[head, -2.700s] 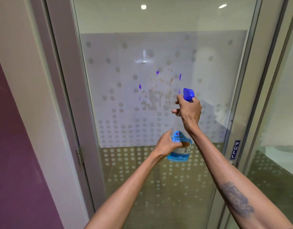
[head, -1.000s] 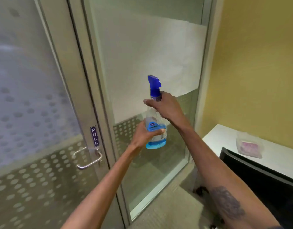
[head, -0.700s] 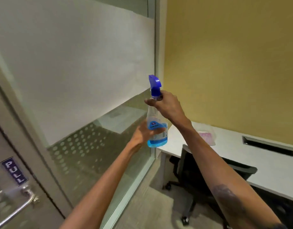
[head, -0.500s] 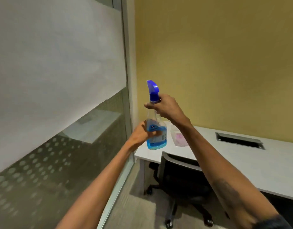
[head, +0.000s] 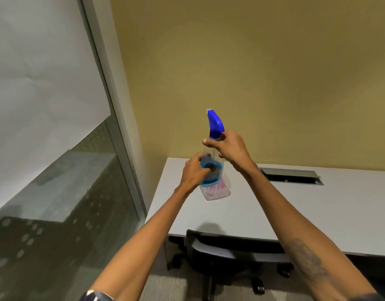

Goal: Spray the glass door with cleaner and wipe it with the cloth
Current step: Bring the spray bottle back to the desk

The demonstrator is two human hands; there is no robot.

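Observation:
I hold a clear spray bottle (head: 213, 172) with blue liquid and a blue trigger head upright over the left end of a white desk (head: 274, 209). My right hand (head: 227, 146) grips its neck just under the trigger head. My left hand (head: 194, 172) wraps the lower body of the bottle. Right behind the bottle, on the desk, lies a pink cloth in a clear plastic bag (head: 215, 191). The glass door is out of view; only a fixed glass partition (head: 57, 170) with a frosted band and dots shows at the left.
A black office chair (head: 226, 253) is tucked under the desk's front edge. A grey cable slot (head: 292, 175) is set into the desk top at the back. A yellow wall rises behind the desk. Grey carpet covers the floor.
My view has swung right from the sprayed glass door past the partition to the desk. Both hands have kept hold of the bottle, which now hangs over the bagged cloth.

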